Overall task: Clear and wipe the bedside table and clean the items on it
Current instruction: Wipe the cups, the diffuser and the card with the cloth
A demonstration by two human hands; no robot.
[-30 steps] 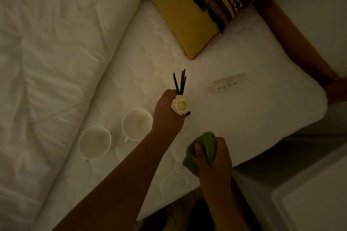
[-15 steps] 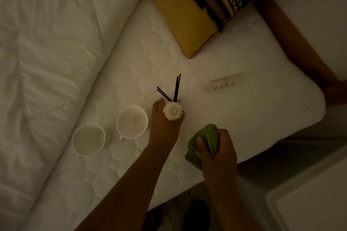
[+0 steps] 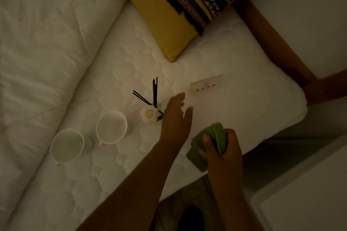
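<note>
The room is dim. A reed diffuser with black sticks and a white rose (image 3: 148, 114) stands on the white mattress (image 3: 234, 118). My left hand (image 3: 176, 118) hovers just right of it, fingers apart and slightly blurred, holding nothing. My right hand (image 3: 223, 148) is closed around a bunched green cloth (image 3: 204, 146) near the mattress edge. Two white cups (image 3: 111, 127) (image 3: 66, 145) sit left of the diffuser. A small white flat device with buttons (image 3: 206, 83) lies beyond my left hand.
A yellow patterned cushion (image 3: 178, 11) lies at the top. A white duvet (image 3: 47, 43) is bunched on the left. The white bedside table (image 3: 304, 202) shows at the bottom right, and a wooden bed frame (image 3: 272, 43) runs along the right.
My left hand set the diffuser down on the mattress beside the cups, let go of it and moved to the right. The right hand kept its hold on the cloth.
</note>
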